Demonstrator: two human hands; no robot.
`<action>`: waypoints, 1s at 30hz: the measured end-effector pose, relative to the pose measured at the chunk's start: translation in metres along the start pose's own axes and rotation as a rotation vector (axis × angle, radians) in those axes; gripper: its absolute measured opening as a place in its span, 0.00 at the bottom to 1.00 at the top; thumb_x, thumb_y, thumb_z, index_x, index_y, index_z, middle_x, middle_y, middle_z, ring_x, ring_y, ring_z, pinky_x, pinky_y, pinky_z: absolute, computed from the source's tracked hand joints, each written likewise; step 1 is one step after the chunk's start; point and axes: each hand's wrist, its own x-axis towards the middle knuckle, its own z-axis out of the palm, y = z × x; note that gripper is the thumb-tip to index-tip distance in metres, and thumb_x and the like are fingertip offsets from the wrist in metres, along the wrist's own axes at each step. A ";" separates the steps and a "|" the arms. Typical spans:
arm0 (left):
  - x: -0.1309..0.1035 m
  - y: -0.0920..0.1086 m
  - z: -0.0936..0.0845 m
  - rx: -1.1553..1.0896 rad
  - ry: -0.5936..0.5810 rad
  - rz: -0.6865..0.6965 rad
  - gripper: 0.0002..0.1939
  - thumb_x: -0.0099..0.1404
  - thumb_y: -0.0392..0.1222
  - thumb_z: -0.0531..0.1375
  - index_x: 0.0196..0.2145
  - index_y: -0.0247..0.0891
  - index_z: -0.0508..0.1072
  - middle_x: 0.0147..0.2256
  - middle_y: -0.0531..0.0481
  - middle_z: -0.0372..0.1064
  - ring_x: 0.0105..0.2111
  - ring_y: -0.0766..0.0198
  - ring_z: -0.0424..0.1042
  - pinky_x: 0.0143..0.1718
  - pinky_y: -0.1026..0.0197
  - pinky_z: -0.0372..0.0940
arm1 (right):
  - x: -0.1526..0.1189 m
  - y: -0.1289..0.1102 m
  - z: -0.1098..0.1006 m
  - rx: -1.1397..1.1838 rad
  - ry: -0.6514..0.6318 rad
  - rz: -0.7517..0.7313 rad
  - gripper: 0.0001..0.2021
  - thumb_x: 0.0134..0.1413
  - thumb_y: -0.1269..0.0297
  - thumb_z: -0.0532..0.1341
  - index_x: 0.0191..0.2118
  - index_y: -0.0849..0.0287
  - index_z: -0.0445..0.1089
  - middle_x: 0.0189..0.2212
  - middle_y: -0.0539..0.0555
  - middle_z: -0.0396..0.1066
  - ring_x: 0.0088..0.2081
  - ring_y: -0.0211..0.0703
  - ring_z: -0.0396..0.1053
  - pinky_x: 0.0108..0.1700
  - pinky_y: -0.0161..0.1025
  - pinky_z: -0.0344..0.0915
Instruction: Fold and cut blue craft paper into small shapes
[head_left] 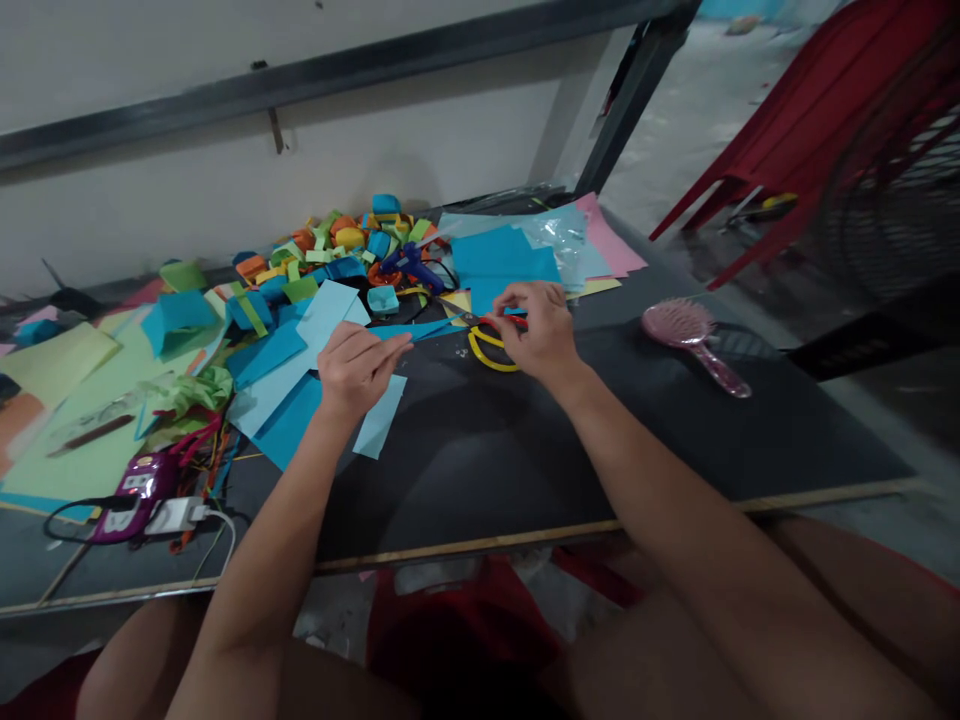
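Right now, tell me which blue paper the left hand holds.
The narrow blue piece reaching from the left hand to the scissors; other blue sheets lie unheld on the table.

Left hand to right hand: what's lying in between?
The head view shows a narrow blue paper piece and part of the scissors between left hand and right hand.

No legible lettering or numbers.

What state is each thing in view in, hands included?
Left hand: pinching blue strip
Right hand: gripping scissors
Scissors: blades at the strip, opening unclear
Glue gun: lying down, unheld
Hairbrush: lying bristles up
White adapter: cable attached
Pink sheet: partly covered
Fan: spinning or not, unclear
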 end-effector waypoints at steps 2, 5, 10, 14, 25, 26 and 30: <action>-0.002 -0.002 0.002 -0.021 0.007 0.011 0.08 0.64 0.45 0.62 0.39 0.44 0.79 0.23 0.51 0.72 0.27 0.64 0.69 0.33 0.57 0.63 | 0.001 -0.004 0.000 0.020 0.021 0.032 0.07 0.55 0.67 0.62 0.38 0.54 0.63 0.29 0.51 0.73 0.34 0.48 0.71 0.43 0.48 0.63; -0.002 -0.002 0.005 -0.023 -0.011 0.049 0.08 0.63 0.45 0.62 0.38 0.42 0.79 0.23 0.50 0.71 0.27 0.64 0.68 0.32 0.58 0.63 | 0.002 -0.022 -0.001 0.087 0.025 -0.006 0.13 0.52 0.66 0.63 0.44 0.55 0.64 0.32 0.53 0.75 0.39 0.50 0.72 0.45 0.48 0.65; 0.000 0.004 0.006 -0.049 -0.028 0.133 0.07 0.62 0.41 0.63 0.38 0.40 0.79 0.24 0.50 0.71 0.28 0.64 0.69 0.33 0.60 0.64 | 0.002 -0.043 0.000 0.106 -0.088 -0.159 0.10 0.58 0.62 0.62 0.45 0.52 0.72 0.46 0.54 0.75 0.49 0.49 0.70 0.51 0.47 0.62; 0.001 0.005 0.009 -0.105 -0.063 0.101 0.06 0.62 0.42 0.63 0.37 0.41 0.79 0.24 0.50 0.71 0.30 0.63 0.69 0.34 0.59 0.65 | 0.000 -0.042 0.004 0.149 -0.213 -0.104 0.09 0.63 0.64 0.57 0.41 0.53 0.76 0.35 0.51 0.79 0.42 0.45 0.73 0.48 0.44 0.64; -0.002 0.019 0.007 0.058 -0.203 -0.139 0.29 0.62 0.54 0.60 0.58 0.39 0.67 0.51 0.37 0.71 0.55 0.46 0.66 0.56 0.48 0.56 | -0.001 -0.049 0.015 0.543 -0.267 0.603 0.15 0.47 0.51 0.68 0.24 0.58 0.74 0.19 0.50 0.68 0.23 0.40 0.64 0.27 0.39 0.59; -0.001 0.022 0.006 0.069 -0.240 -0.127 0.32 0.62 0.56 0.60 0.60 0.39 0.65 0.55 0.35 0.67 0.59 0.44 0.62 0.58 0.47 0.54 | 0.000 -0.048 0.016 0.600 -0.241 0.700 0.18 0.43 0.49 0.69 0.20 0.58 0.70 0.17 0.48 0.63 0.21 0.37 0.60 0.25 0.38 0.56; -0.001 0.029 0.010 -0.009 -0.399 -0.140 0.35 0.64 0.55 0.58 0.63 0.38 0.58 0.63 0.35 0.57 0.64 0.43 0.54 0.59 0.48 0.54 | 0.003 -0.047 0.017 0.846 -0.212 0.905 0.28 0.27 0.47 0.74 0.16 0.56 0.54 0.16 0.44 0.55 0.21 0.32 0.53 0.25 0.36 0.53</action>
